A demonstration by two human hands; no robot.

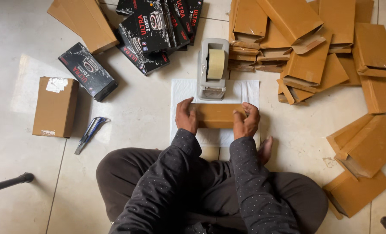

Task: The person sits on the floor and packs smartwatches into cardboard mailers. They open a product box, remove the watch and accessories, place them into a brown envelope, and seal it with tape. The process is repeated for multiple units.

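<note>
The hands grip one brown cardboard box between them, each at an end: the left hand clamps the left end with its fingers curled over the top edge, and the right hand clamps the right end with the thumb pressing on the upper face. The hands stand apart, with the whole length of the box between them. The box lies straight ahead of the person, its long axis running left to right across the body, so neither hand is nearer than the other. Both forearms in dark dotted sleeves reach forward from the crossed legs, wrists bent slightly inward toward the box.

The box rests on a white sheet spread on the tiled floor. Just beyond its far long edge, touching or nearly so, stands a grey tape dispenser with its roll facing the person. To the right lies a large heap of flattened brown cartons; to the upper left, black printed boxes. A sealed brown box and a blue utility knife lie well apart to the left.
</note>
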